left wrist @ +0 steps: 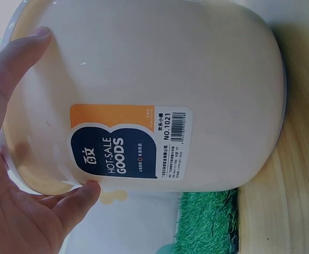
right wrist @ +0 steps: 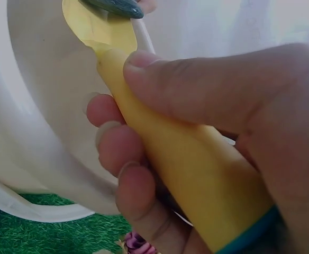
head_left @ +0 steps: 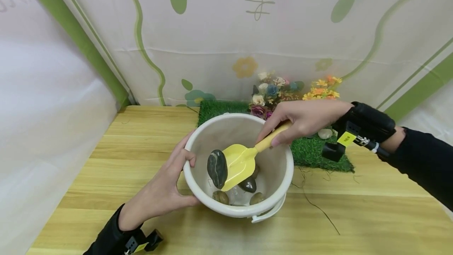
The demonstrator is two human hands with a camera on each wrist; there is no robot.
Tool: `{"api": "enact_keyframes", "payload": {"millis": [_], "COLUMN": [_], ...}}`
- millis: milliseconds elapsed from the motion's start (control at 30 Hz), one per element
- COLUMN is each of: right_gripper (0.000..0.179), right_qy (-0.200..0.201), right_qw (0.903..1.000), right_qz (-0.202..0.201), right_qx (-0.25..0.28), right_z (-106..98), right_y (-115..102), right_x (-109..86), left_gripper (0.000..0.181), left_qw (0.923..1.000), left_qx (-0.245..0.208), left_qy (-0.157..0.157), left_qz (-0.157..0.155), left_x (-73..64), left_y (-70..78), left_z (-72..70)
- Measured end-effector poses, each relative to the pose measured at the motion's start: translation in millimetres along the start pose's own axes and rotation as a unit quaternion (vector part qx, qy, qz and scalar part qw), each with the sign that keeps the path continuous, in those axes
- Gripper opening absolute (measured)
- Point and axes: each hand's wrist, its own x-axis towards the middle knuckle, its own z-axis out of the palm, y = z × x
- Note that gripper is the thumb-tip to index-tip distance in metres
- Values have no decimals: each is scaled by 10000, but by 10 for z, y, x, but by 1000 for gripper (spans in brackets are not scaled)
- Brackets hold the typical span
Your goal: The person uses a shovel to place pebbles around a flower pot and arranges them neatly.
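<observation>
Scoop point(head_left: 240, 162): yellow, right hand point(head_left: 304, 119) clenched round its handle; long axis runs upper right to lower left, blade down into bucket point(head_left: 283, 176), carrying dark stone point(head_left: 217, 168). Left hand point(head_left: 166, 190) clasps bucket's rim.

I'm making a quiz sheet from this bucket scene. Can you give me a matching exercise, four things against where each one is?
Things:
1. dark stone
2. yellow shovel
3. white bucket
4. grass mat

Places:
A. gripped by the left hand
B. behind the bucket
C. on the shovel blade
D. held by the right hand

Pairs: 1-C, 2-D, 3-A, 4-B
</observation>
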Motion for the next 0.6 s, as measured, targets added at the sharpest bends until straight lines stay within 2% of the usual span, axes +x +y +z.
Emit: {"api": "enact_keyframes", "payload": {"millis": [133, 300, 500, 600], "right_gripper": [31, 33, 35, 35], "right_qy": [131, 293, 506, 626], "right_qw": [9998, 9993, 9979, 9973], "right_qz": [69, 102, 340, 270], "right_qx": [-157, -200, -238, -255], "right_z": [-25, -40, -57, -67], "right_y": [84, 244, 272, 292], "right_x": [-99, -258, -481, -596], "left_gripper": [61, 61, 61, 61], "left_qw": [10000, 10000, 9998, 9997], "left_qx": [4, 23, 17, 25], "left_qy": [11, -49, -124, -126], "left_qz": [35, -64, -182, -186], "left_x": [3, 5, -4, -6], "left_y": [3, 14, 24, 21], "left_z": [-4, -10, -23, -23]}}
